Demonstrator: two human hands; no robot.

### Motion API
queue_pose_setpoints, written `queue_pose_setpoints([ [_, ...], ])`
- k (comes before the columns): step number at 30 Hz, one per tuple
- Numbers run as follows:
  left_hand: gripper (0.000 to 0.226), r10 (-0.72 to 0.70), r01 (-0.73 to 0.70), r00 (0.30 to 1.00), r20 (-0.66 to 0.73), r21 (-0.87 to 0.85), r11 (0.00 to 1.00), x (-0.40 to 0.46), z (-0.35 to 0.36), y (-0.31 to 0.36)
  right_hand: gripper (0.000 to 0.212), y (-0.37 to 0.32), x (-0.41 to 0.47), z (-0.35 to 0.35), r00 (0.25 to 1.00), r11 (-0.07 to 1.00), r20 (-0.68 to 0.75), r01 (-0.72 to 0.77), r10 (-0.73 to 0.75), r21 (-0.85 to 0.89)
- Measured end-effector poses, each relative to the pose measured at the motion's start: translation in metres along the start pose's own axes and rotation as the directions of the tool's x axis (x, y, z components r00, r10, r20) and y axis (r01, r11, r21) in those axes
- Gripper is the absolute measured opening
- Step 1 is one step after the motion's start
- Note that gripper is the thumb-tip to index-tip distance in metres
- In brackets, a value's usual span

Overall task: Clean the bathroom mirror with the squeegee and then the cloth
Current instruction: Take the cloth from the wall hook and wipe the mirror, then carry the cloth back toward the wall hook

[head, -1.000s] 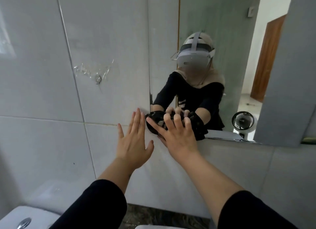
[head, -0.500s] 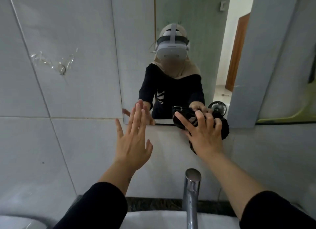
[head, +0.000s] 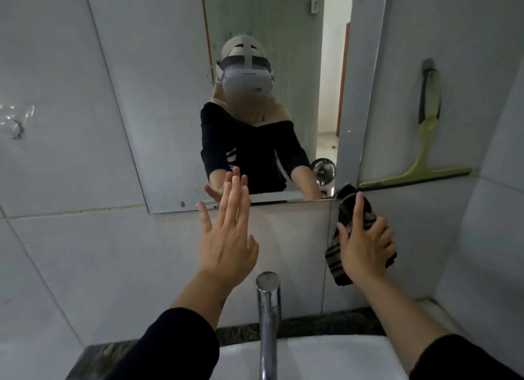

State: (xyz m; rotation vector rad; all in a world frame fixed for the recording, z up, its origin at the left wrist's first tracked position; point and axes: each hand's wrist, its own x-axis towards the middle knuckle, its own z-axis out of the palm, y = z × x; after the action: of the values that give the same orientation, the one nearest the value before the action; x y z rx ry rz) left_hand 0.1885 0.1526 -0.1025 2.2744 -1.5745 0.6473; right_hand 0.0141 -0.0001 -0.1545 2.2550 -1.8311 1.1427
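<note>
The frameless mirror (head: 158, 102) hangs on the grey tiled wall ahead. My right hand (head: 364, 243) presses a dark striped cloth (head: 344, 212) flat against the wall tile just below the mirror's lower right corner. The cloth's top tip reaches that corner. My left hand (head: 228, 232) is open with fingers spread, its fingertips over the mirror's bottom edge; I cannot tell whether it touches. A light green squeegee (head: 425, 155) hangs from a grey wall hook to the right of the mirror, blade down.
A chrome tap (head: 268, 308) rises from the white basin (head: 326, 357) right below my arms. A dark stone counter strip (head: 297, 327) runs behind the basin. The side wall closes in on the right. A clear adhesive hook (head: 15, 121) sits on the left wall tile.
My right hand has slid the cloth rightward along the mirror's bottom edge and down onto the tile past its corner. The view shifted right, bringing the squeegee in. My left hand stayed raised and open.
</note>
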Motion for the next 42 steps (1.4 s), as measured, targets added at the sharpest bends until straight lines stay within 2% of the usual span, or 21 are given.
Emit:
queue_pose_setpoints([
  [3, 0.082, 0.111, -0.111, 0.994, -0.008, -0.083, 0.990, 0.010, -0.011, 0.018, 0.070, 0.012, -0.007, -0.017, 0.992, 0.995, 0.127, -0.032, 0.019, 0.097],
  [5, 0.068, 0.170, -0.170, 0.985, -0.017, -0.203, 0.964, 0.020, -0.017, 0.032, 0.068, 0.010, -0.006, -0.039, 0.970, 0.975, 0.235, 0.010, -0.064, 0.222],
  [7, 0.053, 0.154, -0.151, 0.988, -0.026, -0.413, 0.898, 0.029, -0.026, 0.045, 0.067, 0.000, -0.002, -0.064, 0.931, 0.939, 0.325, 0.052, -0.169, 0.340],
  [9, 0.044, 0.064, -0.030, 0.998, 0.028, -0.654, 0.756, 0.036, -0.042, 0.059, 0.066, -0.015, 0.004, -0.094, 0.884, 0.891, 0.382, 0.078, -0.269, 0.446],
  [11, 0.038, 0.007, 0.133, 0.986, 0.165, -0.820, 0.557, 0.041, -0.066, 0.071, 0.064, -0.033, 0.009, -0.123, 0.832, 0.818, 0.426, 0.058, -0.357, 0.572],
  [13, 0.028, -0.006, 0.262, 0.962, 0.272, -0.922, 0.286, 0.043, -0.092, 0.077, 0.061, -0.052, 0.013, -0.149, 0.795, 0.723, 0.437, 0.004, -0.421, 0.690],
  [14, 0.024, -0.016, 0.297, 0.954, 0.300, -0.936, 0.186, 0.044, -0.105, 0.077, 0.057, -0.061, 0.017, -0.158, 0.784, 0.675, 0.444, -0.045, -0.433, 0.737],
  [15, 0.021, -0.030, 0.305, 0.952, 0.304, -0.942, 0.140, 0.047, -0.117, 0.074, 0.051, -0.071, 0.020, -0.169, 0.777, 0.629, 0.457, -0.103, -0.433, 0.771],
  [17, 0.021, -0.048, 0.295, 0.956, 0.291, -0.945, 0.138, 0.050, -0.138, 0.063, 0.046, -0.090, 0.024, -0.185, 0.774, 0.583, 0.475, -0.173, -0.418, 0.794],
  [21, 0.020, -0.120, 0.255, 0.964, 0.238, -0.953, 0.161, 0.052, -0.175, 0.033, 0.046, -0.135, 0.026, -0.206, 0.790, 0.653, 0.452, -0.088, -0.414, 0.752],
  [24, 0.014, -0.232, 0.211, 0.961, 0.148, -0.937, 0.279, 0.051, -0.200, 0.002, 0.049, -0.177, 0.022, -0.211, 0.758, 0.658, 0.439, -0.016, -0.483, 0.753],
  [26, 0.011, -0.283, 0.208, 0.953, 0.105, -0.909, 0.363, 0.049, -0.214, -0.026, 0.043, -0.203, 0.021, -0.211, 0.731, 0.547, 0.395, -0.036, -0.556, 0.836],
  [29, 0.010, -0.366, 0.223, 0.929, 0.058, -0.877, 0.426, 0.042, -0.232, -0.072, 0.034, -0.236, 0.020, -0.217, 0.675, 0.375, 0.348, -0.112, -0.651, 0.920],
  [31, 0.007, -0.394, 0.211, 0.919, 0.006, -0.853, 0.478, 0.037, -0.237, -0.104, 0.033, -0.264, 0.019, -0.210, 0.653, 0.377, 0.288, -0.005, -0.701, 0.926],
  [33, 0.017, -0.409, 0.208, 0.911, -0.055, -0.794, 0.571, 0.032, -0.236, -0.138, 0.029, -0.297, 0.014, -0.195, 0.633, 0.453, 0.250, 0.180, -0.733, 0.873],
  [36, 0.029, -0.477, 0.305, 0.873, -0.101, -0.651, 0.695, 0.019, -0.228, -0.184, 0.028, -0.343, -0.001, -0.169, 0.611, 0.519, 0.205, 0.396, -0.765, 0.758],
  [40, 0.025, -0.617, 0.475, 0.776, -0.132, -0.521, 0.709, 0.001, -0.211, -0.232, 0.029, -0.392, -0.024, -0.142, 0.558, 0.520, 0.183, 0.537, -0.810, 0.665],
  [42, 0.021, -0.664, 0.525, 0.728, -0.171, -0.484, 0.700, 0.003, -0.203, -0.251, 0.030, -0.416, -0.029, -0.128, 0.562, 0.531, 0.174, 0.569, -0.808, 0.628],
])
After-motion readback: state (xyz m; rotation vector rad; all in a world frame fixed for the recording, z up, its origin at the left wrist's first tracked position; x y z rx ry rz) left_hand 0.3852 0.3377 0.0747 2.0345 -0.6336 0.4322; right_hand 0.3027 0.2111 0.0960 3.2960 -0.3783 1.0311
